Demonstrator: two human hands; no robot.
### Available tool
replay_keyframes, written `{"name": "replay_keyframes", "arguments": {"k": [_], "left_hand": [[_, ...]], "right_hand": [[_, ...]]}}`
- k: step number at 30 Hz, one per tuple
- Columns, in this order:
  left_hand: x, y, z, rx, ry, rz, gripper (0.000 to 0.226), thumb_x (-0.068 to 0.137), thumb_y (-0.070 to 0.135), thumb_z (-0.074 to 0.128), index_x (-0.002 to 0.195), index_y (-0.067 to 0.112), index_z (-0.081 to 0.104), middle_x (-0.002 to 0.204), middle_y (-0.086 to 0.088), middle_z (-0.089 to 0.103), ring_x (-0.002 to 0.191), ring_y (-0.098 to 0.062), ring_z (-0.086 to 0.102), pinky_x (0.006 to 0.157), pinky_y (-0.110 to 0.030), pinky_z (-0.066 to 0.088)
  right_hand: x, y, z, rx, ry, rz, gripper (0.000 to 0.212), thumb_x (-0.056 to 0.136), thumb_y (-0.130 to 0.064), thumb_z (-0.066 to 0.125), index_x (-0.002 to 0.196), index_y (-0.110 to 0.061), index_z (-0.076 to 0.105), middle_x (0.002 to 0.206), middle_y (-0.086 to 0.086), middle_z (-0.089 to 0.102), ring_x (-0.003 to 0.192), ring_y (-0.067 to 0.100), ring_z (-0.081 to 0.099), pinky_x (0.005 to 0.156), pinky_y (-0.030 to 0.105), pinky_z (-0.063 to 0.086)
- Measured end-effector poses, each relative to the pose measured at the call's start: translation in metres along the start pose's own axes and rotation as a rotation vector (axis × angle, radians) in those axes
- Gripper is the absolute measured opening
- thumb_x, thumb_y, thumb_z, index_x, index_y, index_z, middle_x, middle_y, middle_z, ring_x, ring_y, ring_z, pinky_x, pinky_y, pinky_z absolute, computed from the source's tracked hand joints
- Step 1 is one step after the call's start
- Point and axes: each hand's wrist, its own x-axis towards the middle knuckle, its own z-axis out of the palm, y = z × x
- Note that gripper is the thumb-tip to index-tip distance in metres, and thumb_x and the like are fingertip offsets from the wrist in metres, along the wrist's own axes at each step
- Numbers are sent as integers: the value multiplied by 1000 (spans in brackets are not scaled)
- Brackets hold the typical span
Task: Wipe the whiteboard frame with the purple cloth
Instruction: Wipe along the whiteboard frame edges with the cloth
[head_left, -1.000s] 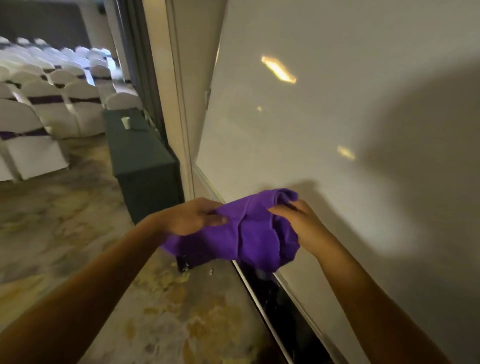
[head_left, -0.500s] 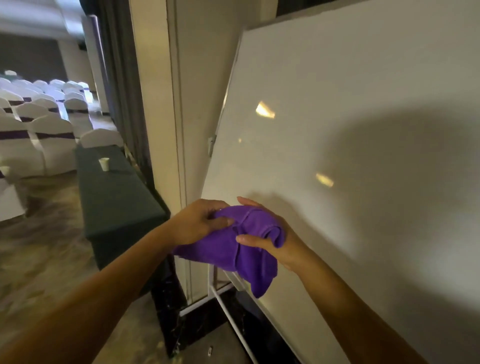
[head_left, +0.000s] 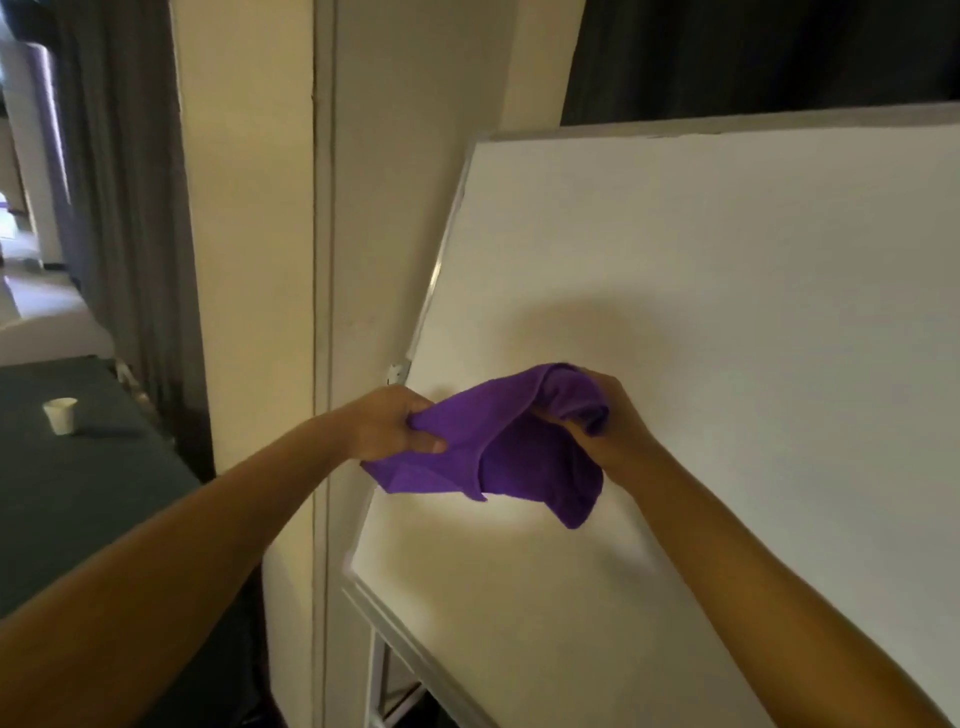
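Note:
A purple cloth (head_left: 498, 447) hangs bunched between both of my hands in front of the whiteboard (head_left: 727, 322). My left hand (head_left: 392, 423) pinches its left end, level with the board's left edge. My right hand (head_left: 605, 421) grips the rolled right end, close in front of the white surface. The board's thin grey frame (head_left: 439, 260) runs up the left side, along the top and along the bottom edge. A small bracket sits on the left frame just above my left hand.
A cream wall column (head_left: 260, 260) stands directly left of the board. Farther left is a table with a dark cover (head_left: 78, 493) carrying a white paper cup (head_left: 61, 414). Dark curtains hang behind. The board's metal stand legs (head_left: 376, 686) show at the bottom.
The view has tilted up, so the board's top edge and left corner now show. Both hands have risen with the cloth and spread it a little wider apart.

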Motion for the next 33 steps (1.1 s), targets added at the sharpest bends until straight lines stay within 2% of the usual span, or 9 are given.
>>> {"name": "replay_keyframes", "arguments": {"k": [6,9,12,15,19,23,26,30,33], "left_hand": [[83,-31,-33,228,57,29,25,94,27,77,110,8,79,105,-9,79,98,-20,73,99,-34,56],[118,-59,-41,257,70,-29,32,91,29,79,122,19,76,119,1,74,101,-10,66,96,-21,48],[160,-76,-55,238,189,-6,44,89,38,80,130,27,69,122,6,66,94,-5,62,92,-22,45],[189,-85,-73,170,314,12,48,91,44,77,136,37,62,135,6,62,110,-12,64,97,-27,48],[222,-90,-86,339,417,221,63,93,60,61,150,33,53,164,3,43,148,-22,46,120,-35,35],[247,-91,-98,371,572,402,87,82,72,33,149,22,57,165,-6,44,150,-32,45,122,-47,35],[271,-89,-109,355,611,533,77,87,63,40,143,16,64,161,-11,50,148,-38,49,120,-52,38],[298,-99,-110,432,736,663,63,92,55,49,136,16,70,155,-13,57,143,-40,55,116,-47,42],[319,-107,-107,390,835,787,56,94,50,58,134,13,71,154,-15,57,145,-38,51,119,-45,37]], "right_hand": [[86,-20,-44,17,202,14,21,83,-9,71,81,-30,74,84,-1,76,83,20,73,71,41,61],[135,-38,-64,-61,281,-51,21,83,-6,72,81,-27,72,84,-1,74,84,22,72,71,36,62],[183,-56,-81,-209,328,-106,22,88,-12,71,84,-32,64,86,-7,68,81,10,66,64,14,56],[235,-80,-91,-271,401,-207,17,87,-5,70,86,-22,66,84,-5,67,76,5,64,67,15,56],[320,-117,-113,-399,641,-286,13,85,-3,65,97,-4,69,93,13,70,89,23,66,86,38,56],[391,-139,-106,-705,800,-337,14,87,-9,59,82,-21,64,77,-5,60,71,7,54,52,7,40],[436,-141,-100,-883,885,-279,20,92,-15,50,80,-27,60,77,-7,59,70,8,53,48,9,31],[476,-138,-97,-1085,971,-281,26,98,-20,45,100,-20,70,94,1,71,79,12,60,64,24,45],[497,-107,-88,-1292,798,-336,25,99,-23,49,115,-20,68,103,7,73,89,24,68,70,25,45]]}}
